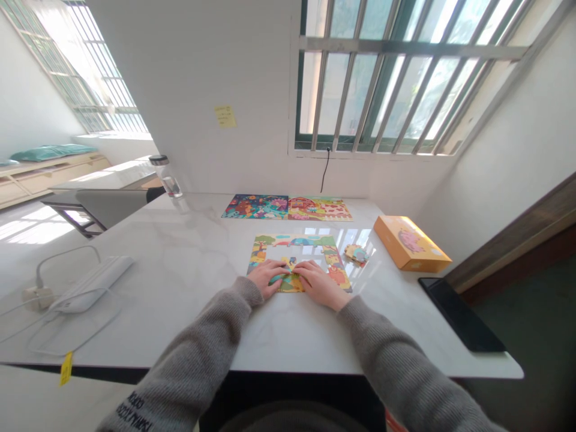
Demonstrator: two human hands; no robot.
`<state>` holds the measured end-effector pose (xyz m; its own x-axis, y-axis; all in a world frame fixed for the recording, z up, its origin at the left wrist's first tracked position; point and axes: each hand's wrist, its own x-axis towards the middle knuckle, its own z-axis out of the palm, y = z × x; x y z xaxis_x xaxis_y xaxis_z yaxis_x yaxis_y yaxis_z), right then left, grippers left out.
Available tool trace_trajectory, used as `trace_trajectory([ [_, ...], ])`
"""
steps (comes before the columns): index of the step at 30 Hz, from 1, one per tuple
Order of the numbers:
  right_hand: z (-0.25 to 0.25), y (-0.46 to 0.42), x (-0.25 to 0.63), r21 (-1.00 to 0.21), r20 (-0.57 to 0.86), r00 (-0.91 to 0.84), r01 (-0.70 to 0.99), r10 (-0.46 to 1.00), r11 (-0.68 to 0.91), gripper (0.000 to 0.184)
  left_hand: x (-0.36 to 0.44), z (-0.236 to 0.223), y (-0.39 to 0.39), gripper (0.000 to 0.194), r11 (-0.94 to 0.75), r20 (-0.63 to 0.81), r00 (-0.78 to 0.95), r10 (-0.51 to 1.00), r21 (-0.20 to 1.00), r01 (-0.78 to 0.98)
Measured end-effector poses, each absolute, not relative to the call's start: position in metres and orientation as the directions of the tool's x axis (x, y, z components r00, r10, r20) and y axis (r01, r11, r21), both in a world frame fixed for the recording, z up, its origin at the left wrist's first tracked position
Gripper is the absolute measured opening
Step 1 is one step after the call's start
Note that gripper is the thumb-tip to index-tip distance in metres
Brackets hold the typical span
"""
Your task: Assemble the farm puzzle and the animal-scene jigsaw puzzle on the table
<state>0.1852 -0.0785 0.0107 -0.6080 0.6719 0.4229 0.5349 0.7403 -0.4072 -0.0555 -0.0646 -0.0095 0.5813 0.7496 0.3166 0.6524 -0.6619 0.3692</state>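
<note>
A jigsaw puzzle (333,255) lies flat on the white table, its colourful border joined around a bare middle. My left hand (269,277) rests over the lower left part of the border, thumb and fingers closing at a small puzzle piece (291,272). From the other side my right hand (317,281) meets it, fingertips together on the same piece at the inner lower edge. The fingers partly hide this piece. Inside the border, just above my fingertips, is another small piece (293,260). Several loose puzzle pieces (357,254) are heaped right of the puzzle.
Two colourful picture sheets (256,207) (319,209) lie by the wall. An orange box (410,243) and a black phone-like slab (461,313) are at the right. At the left are a white power strip (96,285) with cables and a clear bottle (167,177).
</note>
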Motion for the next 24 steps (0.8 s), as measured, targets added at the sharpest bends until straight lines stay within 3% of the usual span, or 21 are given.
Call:
trace_trajectory([
  [7, 0.011, -0.081, 0.182, -0.455, 0.428, -0.614, 0.487, 0.663, 0.745, 0.035, -0.055, -0.002, -0.067, 0.034, -0.683, 0.338, 0.597, 0.728, 0.428, 0.592],
  [18, 0.018, -0.086, 0.181, -0.406, 0.418, -0.655, 0.485, 0.630, 0.774, 0.031, -0.056, -0.004, -0.067, 0.028, -0.703, 0.366, 0.601, 0.710, 0.407, 0.583],
  [24, 0.031, -0.059, 0.226, -0.325, 0.513, -0.446, 0.690, 0.733, 0.647, 0.022, -0.057, -0.007, -0.065, 0.029, -0.714, 0.415, 0.581, 0.700, 0.400, 0.575],
])
